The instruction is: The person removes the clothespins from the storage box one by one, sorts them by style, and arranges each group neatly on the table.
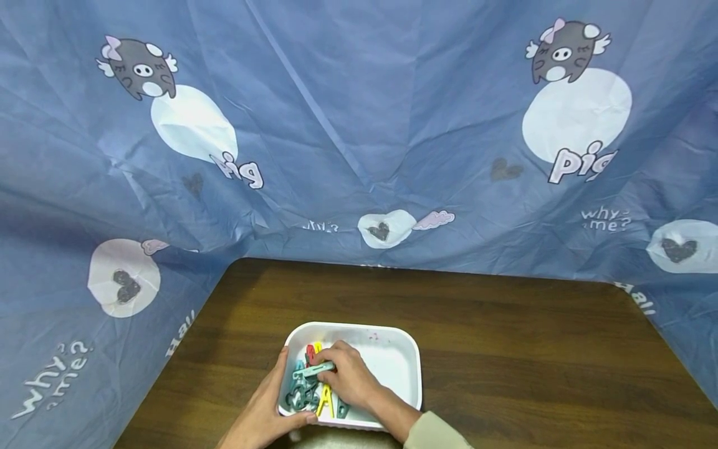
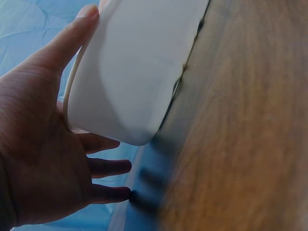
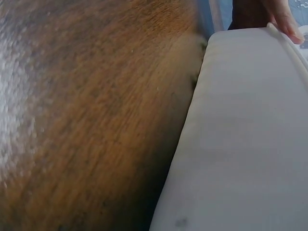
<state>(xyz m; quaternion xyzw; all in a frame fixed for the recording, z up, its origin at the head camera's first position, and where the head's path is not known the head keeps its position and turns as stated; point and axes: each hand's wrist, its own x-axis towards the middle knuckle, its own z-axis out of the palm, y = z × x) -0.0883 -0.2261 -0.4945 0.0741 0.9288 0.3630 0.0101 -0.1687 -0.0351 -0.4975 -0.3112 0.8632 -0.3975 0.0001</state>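
A white plastic tray (image 1: 387, 368) stands on the table, its left part filled with a heap of clothespins. My left hand (image 1: 262, 402) grips the tray's near left corner, thumb along the front rim and fingers at the left side. In the left wrist view the left hand (image 2: 43, 130) shows its thumb on the rim and several fingers spread past the outer wall. My right hand (image 1: 352, 377) reaches into the tray and pinches a pale green clothespin (image 1: 314, 370) above the heap. Under it lie yellow clothespins (image 1: 326, 401), a red clothespin (image 1: 310, 353) and dark green clothespins (image 1: 303, 395).
The brown wooden table (image 1: 505, 349) extends to both sides and behind the tray. A blue cloth with pig prints (image 1: 359, 125) hangs behind and at the sides. In the right wrist view the tray's outer wall (image 3: 240, 134) hides the right hand.
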